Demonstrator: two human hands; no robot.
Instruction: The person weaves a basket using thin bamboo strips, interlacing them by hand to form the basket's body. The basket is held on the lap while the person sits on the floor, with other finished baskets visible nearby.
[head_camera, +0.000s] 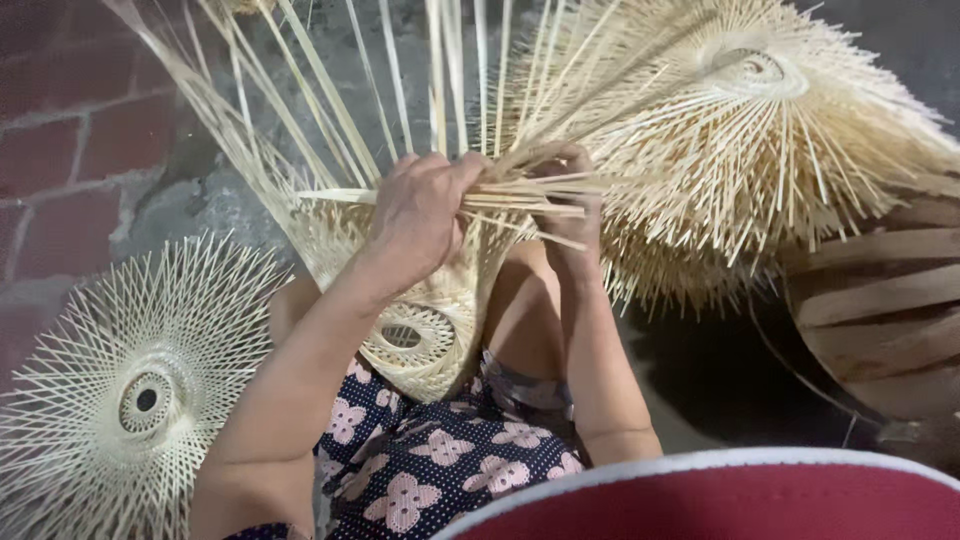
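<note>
Your left hand (420, 215) and right hand (570, 215) both pinch strips (520, 190) above the basket (415, 340); bent too sharply, they may snap.

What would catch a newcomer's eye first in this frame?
Dead centre, the left hand and right hand grip pale bamboo strips fanning up from a half-woven basket on the lap. A flat woven disc lies lower left; a spiky stack of similar pieces fills the upper right.
</note>
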